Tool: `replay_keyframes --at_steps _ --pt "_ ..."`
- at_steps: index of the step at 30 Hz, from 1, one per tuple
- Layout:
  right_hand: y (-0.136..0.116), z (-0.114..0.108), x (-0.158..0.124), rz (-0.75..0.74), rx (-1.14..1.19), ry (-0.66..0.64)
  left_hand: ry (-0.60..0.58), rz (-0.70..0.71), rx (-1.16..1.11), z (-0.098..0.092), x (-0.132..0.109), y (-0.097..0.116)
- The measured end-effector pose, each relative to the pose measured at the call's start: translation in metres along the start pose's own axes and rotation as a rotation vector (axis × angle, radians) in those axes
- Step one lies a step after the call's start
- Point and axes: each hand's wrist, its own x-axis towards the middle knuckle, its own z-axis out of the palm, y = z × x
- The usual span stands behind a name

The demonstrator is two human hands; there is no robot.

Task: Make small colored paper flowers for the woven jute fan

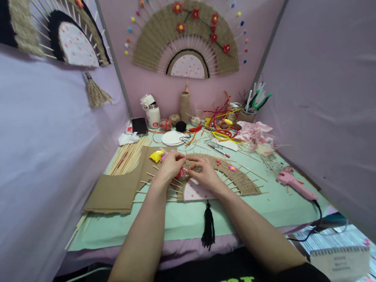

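A half-round woven fan (246, 182) with thin stick ribs lies on the table, a black tassel (208, 227) hanging from its lower middle over the front edge. Over its upper left part, my left hand (173, 165) and my right hand (203, 172) meet with bent fingers pinched together. Whatever is between the fingertips is too small to make out. Under the hands shows a red piece in clear plastic (182, 172), partly hidden. A pink flower (233, 168) sits on the woven band to the right. A yellow packet (157, 155) lies just beyond my left hand.
Brown cardboard (112, 193) and a bundle of sticks (126, 157) lie left. A pink glue gun (296, 185) with a cord rests right. A pen (219, 150), coloured pipe cleaners (222, 123) and a white bottle (153, 116) stand or lie behind. A finished fan (149, 45) hangs on the back wall.
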Motion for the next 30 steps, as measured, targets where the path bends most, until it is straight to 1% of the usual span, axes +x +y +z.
replay_keyframes --at_steps 2,8,11,16,18,22,23,24,26,28,29,30 --pt "-0.001 0.001 0.001 0.003 0.029 0.0 -0.019 -0.006 0.0 0.0 -0.002 0.003" --pt "0.002 0.006 0.004 0.035 0.087 0.005 -0.125 -0.037 0.026 0.004 -0.007 0.005" --pt "0.001 0.008 0.005 0.036 0.092 0.04 -0.124 -0.041 0.033 0.006 -0.007 0.003" --pt "-0.005 0.011 0.006 0.033 0.057 0.129 -0.157 -0.039 -0.069 0.007 -0.006 -0.004" --pt "-0.007 0.009 0.006 0.036 0.089 0.097 -0.158 -0.056 -0.057 0.007 -0.005 -0.005" --pt "-0.002 -0.001 0.004 0.046 0.201 -0.09 -0.18 -0.043 0.045 0.006 -0.005 -0.002" --pt "-0.001 -0.005 0.003 0.04 0.218 -0.128 -0.164 -0.028 0.048 0.005 -0.005 -0.001" --pt "0.001 -0.008 0.003 0.033 0.226 -0.149 -0.124 -0.016 0.03 0.005 -0.005 0.001" --pt "0.004 -0.013 0.002 0.021 0.217 -0.152 -0.002 -0.015 -0.087 0.004 -0.003 0.006" --pt "0.007 -0.016 0.001 0.029 0.204 -0.141 0.095 -0.072 -0.307 0.002 -0.002 0.01" --pt "0.007 -0.017 0.001 0.041 0.2 -0.137 0.101 -0.115 -0.445 0.002 -0.002 0.013" --pt "0.008 -0.018 0.002 0.056 0.2 -0.137 0.076 -0.16 -0.587 0.001 -0.003 0.016"
